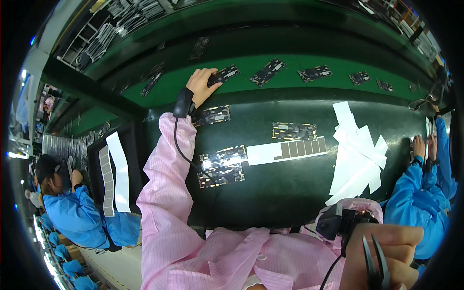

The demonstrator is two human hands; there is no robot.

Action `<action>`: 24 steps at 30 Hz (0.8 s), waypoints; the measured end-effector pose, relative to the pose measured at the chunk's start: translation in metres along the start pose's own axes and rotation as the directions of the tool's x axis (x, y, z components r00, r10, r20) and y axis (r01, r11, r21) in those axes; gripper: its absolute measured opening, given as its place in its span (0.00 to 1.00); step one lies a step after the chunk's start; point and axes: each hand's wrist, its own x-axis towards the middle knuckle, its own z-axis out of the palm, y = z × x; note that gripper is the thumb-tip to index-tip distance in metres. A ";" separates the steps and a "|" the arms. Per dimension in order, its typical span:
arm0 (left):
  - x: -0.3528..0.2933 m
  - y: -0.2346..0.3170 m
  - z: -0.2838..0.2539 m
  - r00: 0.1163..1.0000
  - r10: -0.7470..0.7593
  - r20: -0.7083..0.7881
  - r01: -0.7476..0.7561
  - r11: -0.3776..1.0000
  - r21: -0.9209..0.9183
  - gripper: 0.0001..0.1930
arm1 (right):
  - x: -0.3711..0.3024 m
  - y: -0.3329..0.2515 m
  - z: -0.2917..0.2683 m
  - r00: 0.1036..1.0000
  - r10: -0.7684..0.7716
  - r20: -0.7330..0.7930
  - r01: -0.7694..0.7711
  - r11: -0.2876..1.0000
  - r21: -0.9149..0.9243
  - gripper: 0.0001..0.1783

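My left hand reaches out to the green belt, its thumb and fingers closed round the left end of a dark circuit board. Close to the camera at the lower right, my right hand is closed round a pair of tweezers, tips upward. Below my left wrist, another circuit board lies on the dark table. Two more boards, one of them a shiny circuit board, lie edge to edge nearer me. Beside them is a white strip carrying grey rectangular stickers. A further circuit board sits just above the strip.
Several boards are spread along the green belt. A loose pile of white paper strips covers the table's right side. At left stands a dark tray with sticker strips. People in blue, a left co-worker and a right co-worker, sit alongside.
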 end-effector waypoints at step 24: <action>-0.002 0.154 0.028 0.975 0.213 0.064 -0.191 0.949 -0.250 0.23 | -0.014 0.164 0.054 0.862 0.498 -0.097 -0.447 0.836 0.317 0.06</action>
